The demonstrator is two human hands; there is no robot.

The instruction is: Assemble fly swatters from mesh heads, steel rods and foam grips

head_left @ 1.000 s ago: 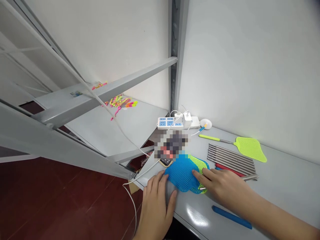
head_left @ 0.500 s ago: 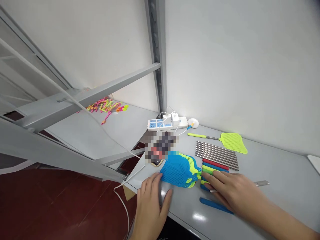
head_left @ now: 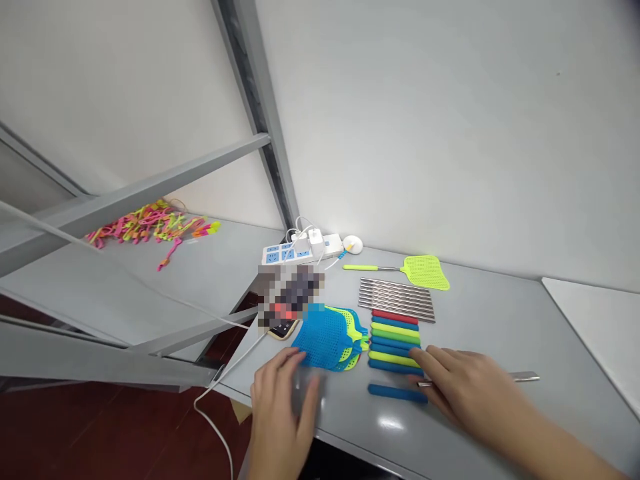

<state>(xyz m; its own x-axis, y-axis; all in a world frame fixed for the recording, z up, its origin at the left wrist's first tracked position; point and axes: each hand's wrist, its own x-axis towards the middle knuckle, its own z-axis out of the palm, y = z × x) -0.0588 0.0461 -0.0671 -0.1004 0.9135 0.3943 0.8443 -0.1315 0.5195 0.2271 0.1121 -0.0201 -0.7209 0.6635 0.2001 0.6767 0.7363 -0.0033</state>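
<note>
A stack of blue and green mesh swatter heads lies near the front edge of the grey table. My left hand rests flat beside it, fingers spread, fingertips at the stack's front edge. My right hand lies over a thin steel rod whose end sticks out to the right; the fingers are curled low and I cannot make out a grip. Its fingertips are at a row of red, blue and green handle sleeves. A single blue sleeve lies apart, just in front.
A bundle of steel rods and a finished green swatter lie behind the sleeves. A white power strip with chargers sits at the back; a phone lies by the swatter heads. Grey frame bars cross left, with coloured clips behind.
The view has swung right. My right hand has slid off the swatter heads to the handle sleeves, uncovering them. My left hand stays at the stack's front edge.
</note>
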